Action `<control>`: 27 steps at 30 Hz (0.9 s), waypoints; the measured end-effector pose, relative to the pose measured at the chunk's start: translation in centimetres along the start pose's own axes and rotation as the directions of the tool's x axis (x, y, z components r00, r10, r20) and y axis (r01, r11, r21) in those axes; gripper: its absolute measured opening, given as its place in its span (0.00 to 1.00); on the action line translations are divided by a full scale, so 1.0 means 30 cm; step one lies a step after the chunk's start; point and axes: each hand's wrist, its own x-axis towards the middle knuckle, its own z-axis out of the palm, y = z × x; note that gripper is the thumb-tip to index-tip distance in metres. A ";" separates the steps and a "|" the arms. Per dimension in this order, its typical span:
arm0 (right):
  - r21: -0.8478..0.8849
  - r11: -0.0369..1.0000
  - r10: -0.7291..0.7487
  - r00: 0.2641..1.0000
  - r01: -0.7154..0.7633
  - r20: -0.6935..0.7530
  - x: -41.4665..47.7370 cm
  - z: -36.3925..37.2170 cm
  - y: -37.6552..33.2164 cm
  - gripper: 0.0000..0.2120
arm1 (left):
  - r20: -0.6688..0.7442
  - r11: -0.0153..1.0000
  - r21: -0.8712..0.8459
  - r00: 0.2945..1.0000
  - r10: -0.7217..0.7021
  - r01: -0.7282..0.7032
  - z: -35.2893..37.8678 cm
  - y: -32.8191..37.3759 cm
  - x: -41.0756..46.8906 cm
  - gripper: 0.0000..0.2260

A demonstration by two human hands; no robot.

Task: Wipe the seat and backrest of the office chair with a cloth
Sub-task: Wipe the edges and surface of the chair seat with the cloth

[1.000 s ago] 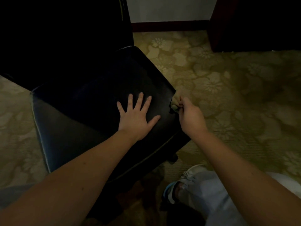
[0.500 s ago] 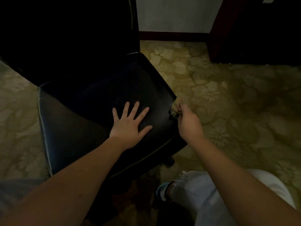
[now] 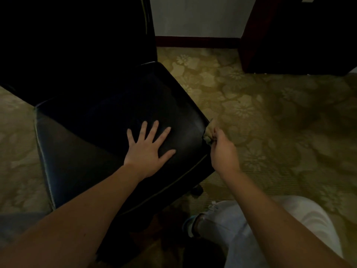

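The black leather seat (image 3: 108, 120) of the office chair fills the middle left, with its dark backrest (image 3: 77, 35) rising behind it. My left hand (image 3: 148, 149) lies flat on the seat near its right front part, fingers spread. My right hand (image 3: 222, 151) is at the seat's right corner, its fingers pinching a small greenish cloth (image 3: 209, 132) bunched against that edge. Most of the cloth is hidden by my fingers and the seat rim.
Patterned yellow-green carpet (image 3: 270, 122) surrounds the chair. A dark wooden cabinet (image 3: 299, 35) stands at the back right, a white wall with a red-brown skirting board (image 3: 197, 41) behind. My knee in light trousers (image 3: 251, 229) is at the bottom right. A chair castor (image 3: 197, 190) shows under the seat.
The view has tilted up a little, so the chair and hands sit lower in frame. My left hand slid slightly left on the seat. The right hand keeps its pinch on the cloth at the corner.
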 end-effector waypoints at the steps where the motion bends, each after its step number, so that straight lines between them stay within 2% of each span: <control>1: 0.002 1.000 0.007 1.000 -0.007 -0.010 0.010 0.009 -0.006 0.11 | -0.002 1.000 -0.001 1.000 -0.002 0.002 0.001 0.000 0.000 0.34; 3: -0.007 1.000 0.006 1.000 -0.006 -0.012 0.037 0.021 -0.021 0.09 | -0.008 1.000 -0.001 1.000 -0.007 0.007 0.002 0.002 0.002 0.34; 10: 0.043 0.994 -0.100 0.995 0.099 0.024 0.071 0.011 -0.011 0.11 | -0.017 1.000 -0.014 1.000 -0.021 0.020 0.000 0.007 0.006 0.35; 13: 0.065 0.995 -0.080 0.997 0.078 0.022 0.031 0.002 0.035 0.10 | -0.021 1.000 -0.024 1.000 -0.016 0.015 0.004 0.005 0.006 0.34; 16: 0.093 0.995 -0.023 1.000 0.022 0.010 -0.021 0.018 0.055 0.18 | -0.037 1.000 -0.020 0.999 -0.015 0.014 0.010 0.004 0.003 0.34; 19: 0.113 0.991 -0.072 0.997 0.075 -0.029 -0.043 0.047 0.044 0.23 | -0.034 1.000 0.003 0.999 -0.008 0.008 0.013 0.003 0.000 0.34; 27: 0.010 0.994 -0.109 0.993 0.109 -0.039 0.079 0.058 -0.022 0.18 | -0.062 0.999 -0.027 0.997 -0.046 0.045 0.020 0.015 0.018 0.35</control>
